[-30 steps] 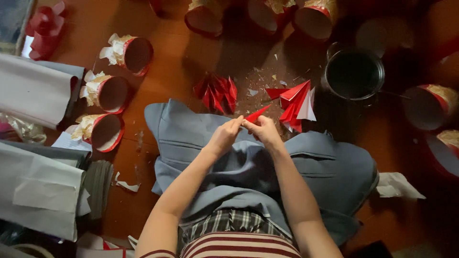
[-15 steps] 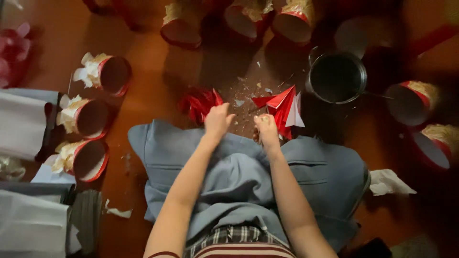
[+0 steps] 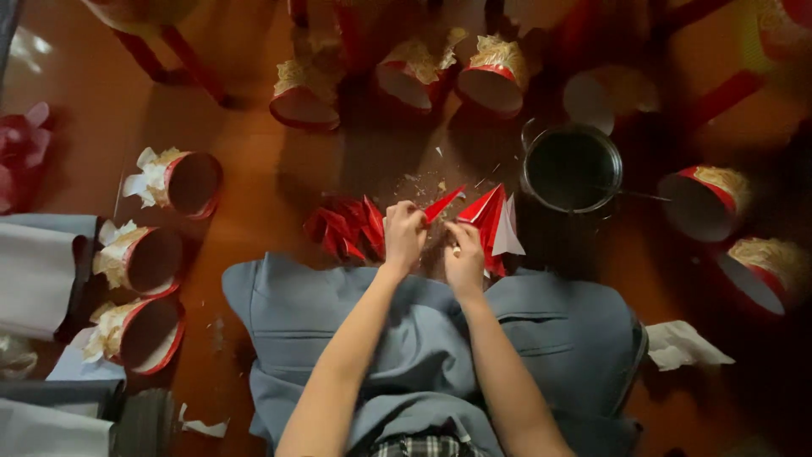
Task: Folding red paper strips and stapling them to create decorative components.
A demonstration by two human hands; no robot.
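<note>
Both hands have moved forward off the lap and down to the wooden floor [image 3: 254,245], where a second ago they were pinching a small red piece above the grey-blue trousers [image 3: 541,338]. The left hand [image 3: 404,239] is now closed around a folded red paper point [image 3: 441,204] that sticks up and to the right from its fingers, right beside the pile of red folded pieces [image 3: 345,230] lying on the floor to its left. The right hand [image 3: 465,258] is curled with its fingers narrow, touching the stack of red and white paper cones [image 3: 495,222] just to its right; whether it grips a sheet I cannot tell. So the piece in hand has arrived between the two heaps, which suggests one fold is finished and the work is passing to the next sheet. A dark metal pot [image 3: 572,167] stands beyond the cones, and red-rimmed paper cups [image 3: 182,180] ring the spot.
</note>
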